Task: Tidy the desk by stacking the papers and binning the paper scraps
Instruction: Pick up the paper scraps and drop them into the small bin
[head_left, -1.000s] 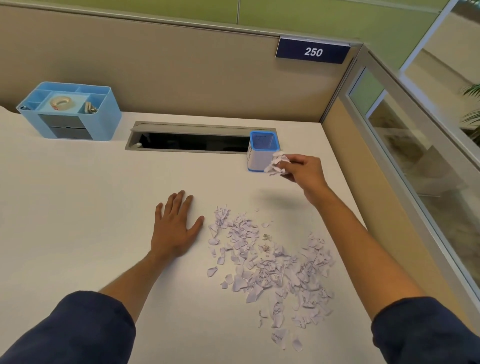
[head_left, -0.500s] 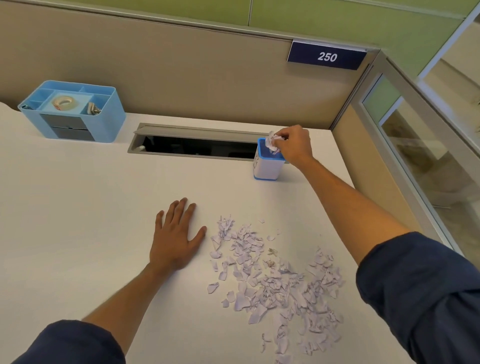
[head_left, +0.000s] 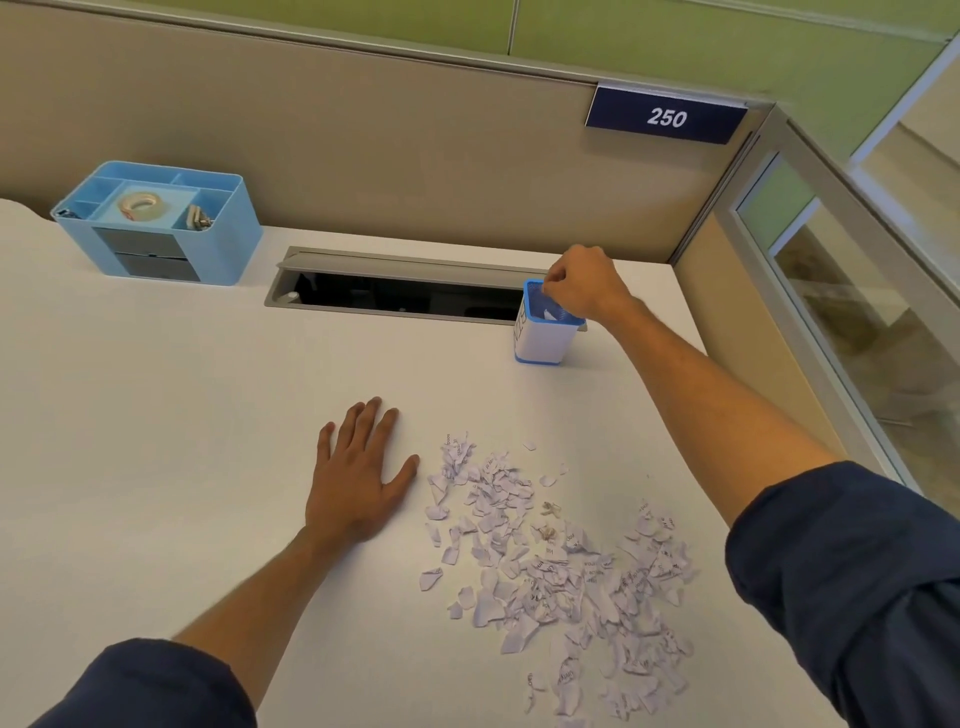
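Upper right, the right hand, fingers bunched, grip unclear, crowds the small bin, risking toppling it; left hand lies flat beside scraps.

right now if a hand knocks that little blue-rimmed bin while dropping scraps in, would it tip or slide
The small bin stands taller than its base is wide, so a knock near the rim could probably tip it. It looks like thin plastic holding only a few paper scraps, so it is likely light and may slide on the smooth desk. The right hand hovers at its rim.
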